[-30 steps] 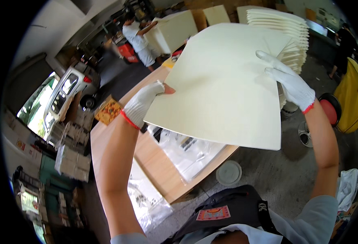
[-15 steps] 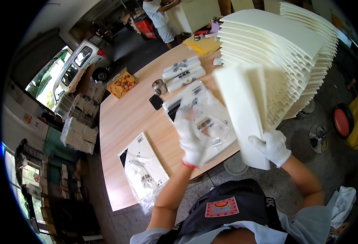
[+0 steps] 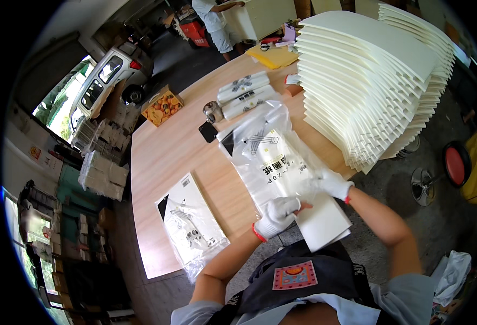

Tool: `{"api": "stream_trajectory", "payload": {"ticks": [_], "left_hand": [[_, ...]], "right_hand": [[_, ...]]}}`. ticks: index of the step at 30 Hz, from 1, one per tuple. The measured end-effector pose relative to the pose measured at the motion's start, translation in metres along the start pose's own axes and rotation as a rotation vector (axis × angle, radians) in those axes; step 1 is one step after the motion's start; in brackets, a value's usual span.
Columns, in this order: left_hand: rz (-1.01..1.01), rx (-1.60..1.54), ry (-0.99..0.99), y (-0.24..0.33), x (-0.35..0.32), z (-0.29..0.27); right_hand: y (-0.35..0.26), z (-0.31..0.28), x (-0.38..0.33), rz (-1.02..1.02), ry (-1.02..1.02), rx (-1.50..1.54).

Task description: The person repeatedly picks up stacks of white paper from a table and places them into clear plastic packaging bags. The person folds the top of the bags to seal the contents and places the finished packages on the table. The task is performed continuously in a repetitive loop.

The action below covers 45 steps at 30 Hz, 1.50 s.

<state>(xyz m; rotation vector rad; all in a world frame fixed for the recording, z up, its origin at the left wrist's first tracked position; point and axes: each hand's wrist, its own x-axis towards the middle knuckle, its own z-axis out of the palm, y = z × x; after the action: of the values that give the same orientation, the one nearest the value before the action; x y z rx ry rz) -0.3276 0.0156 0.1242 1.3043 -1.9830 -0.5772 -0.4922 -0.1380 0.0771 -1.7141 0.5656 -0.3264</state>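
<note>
A clear plastic bag (image 3: 261,145) with a black corner and printed pencils lies on the table, its mouth toward me. A stack of white paper (image 3: 323,223) sits partly inside it, the near end sticking out past the table edge. My left hand (image 3: 279,213), in a white glove with a bare fingertip showing, is closed on the bag's edge at the mouth, beside the paper. My right hand (image 3: 333,184), also gloved, is closed on the paper's right side where it enters the bag; its fingers are partly blurred.
A packed bag of paper (image 3: 190,219) lies at the table's left. Beyond are a phone (image 3: 208,131), a metal pot (image 3: 213,111), bag rolls (image 3: 244,88) and a fruit-print box (image 3: 163,106). Tall fanned paper stacks (image 3: 357,70) stand right. A stool (image 3: 455,164) and a co-worker (image 3: 214,24) are farther off.
My right hand has brought the paper from beside the stacks down and left, into the bag's mouth. My left hand has moved nearer to me, to the bag's edge, and the bag has spread out.
</note>
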Motion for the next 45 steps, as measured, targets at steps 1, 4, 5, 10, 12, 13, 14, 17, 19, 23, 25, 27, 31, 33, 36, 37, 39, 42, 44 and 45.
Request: {"api": "stream_trajectory", "payload": {"ticks": [1,4,5,10,12,13,14,17,19,23,25,27,31,33,36,37,39,42,44,45], "left_hand": [[0.005,-0.066,0.132,-0.005,0.004,0.006],[-0.079,-0.109,0.287,0.014,0.044,0.009],[0.010,-0.073,0.260,0.026,0.061,0.014],[-0.604,-0.133,0.342,-0.019,0.019,-0.001],[-0.602,0.049,0.315,-0.038,0.005,0.006],[-0.443,0.049,0.337,-0.048,-0.001,0.013],[-0.298,0.054,0.365,-0.057,-0.011,0.023],[-0.019,0.392,0.445,-0.060,-0.033,0.052],[-0.300,0.552,0.576,-0.097,-0.074,0.066],[-0.818,0.309,0.883,-0.099,-0.151,0.052],[-0.937,-0.237,1.035,-0.096,-0.174,0.064],[-0.929,-0.296,1.045,-0.064,-0.180,0.072],[-0.994,-0.425,0.988,0.007,-0.193,0.075],[-0.964,-0.535,0.880,0.030,-0.218,0.087],[-0.823,-0.186,0.414,0.056,-0.226,0.075],[-0.759,-0.097,0.340,0.049,-0.217,0.067],[-0.610,-0.046,0.406,0.024,-0.203,0.070],[-0.959,-0.091,0.623,0.003,-0.175,0.059],[-0.969,-0.027,0.355,-0.013,-0.224,0.088],[-1.042,0.026,0.151,-0.006,-0.239,0.086]], "right_hand": [[-0.006,0.011,0.003,0.059,0.010,-0.213],[0.010,0.048,0.011,-0.065,0.114,-0.766],[0.063,0.051,0.019,-0.297,0.240,-0.927],[-0.048,0.081,-0.016,-0.367,0.292,-1.185],[-0.023,0.092,-0.028,-0.360,0.375,-0.797],[-0.015,0.087,-0.023,-0.394,0.502,-0.961],[-0.015,0.080,-0.012,-0.435,0.617,-1.116],[0.057,0.049,0.004,-0.031,0.614,-1.048],[0.072,0.039,0.016,0.174,0.490,-0.967],[0.043,0.048,-0.009,0.111,0.307,-1.143],[0.037,0.057,-0.027,0.031,0.269,-1.146],[0.033,0.057,-0.052,0.035,0.188,-1.169],[0.020,0.064,-0.106,0.003,0.031,-1.198],[0.004,0.066,-0.137,-0.102,-0.070,-1.293],[-0.003,0.069,-0.159,-0.041,-0.199,-1.155],[-0.003,0.069,-0.161,-0.048,-0.256,-1.118],[0.004,0.070,-0.138,-0.207,-0.249,-1.240],[0.008,0.053,-0.096,-0.133,-0.050,-1.203],[0.017,0.044,-0.108,0.089,-0.255,-1.250],[0.025,0.044,-0.120,0.290,-0.393,-1.181]]}}
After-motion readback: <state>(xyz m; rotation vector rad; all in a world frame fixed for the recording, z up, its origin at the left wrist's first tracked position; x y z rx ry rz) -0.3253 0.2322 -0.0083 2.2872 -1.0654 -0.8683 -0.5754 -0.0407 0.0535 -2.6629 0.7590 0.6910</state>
